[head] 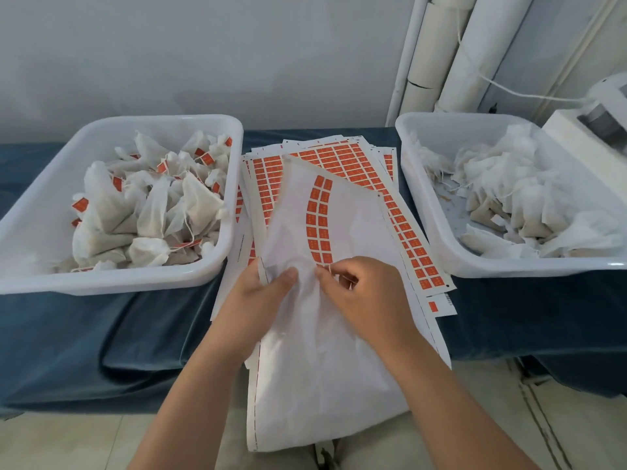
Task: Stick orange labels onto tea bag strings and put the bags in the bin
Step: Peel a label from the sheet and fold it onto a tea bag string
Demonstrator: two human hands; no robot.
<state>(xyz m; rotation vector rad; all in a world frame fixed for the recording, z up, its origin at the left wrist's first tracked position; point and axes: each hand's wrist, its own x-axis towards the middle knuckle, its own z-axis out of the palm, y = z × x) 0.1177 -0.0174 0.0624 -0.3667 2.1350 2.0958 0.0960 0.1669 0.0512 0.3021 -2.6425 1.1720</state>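
A mostly peeled white label sheet lies in front of me with a curved double row of orange labels left on it. My left hand holds the sheet's left part, thumb pressed on top. My right hand pinches at the lowest orange label near the row's bottom end, fingers curled. The left white bin holds several tea bags with orange labels on their strings. The right white bin holds several unlabelled white tea bags.
More sheets full of orange labels are stacked under the top sheet between the bins. Everything sits on a dark blue cloth-covered table. White pipes stand at the back right, and a white machine is behind the right bin.
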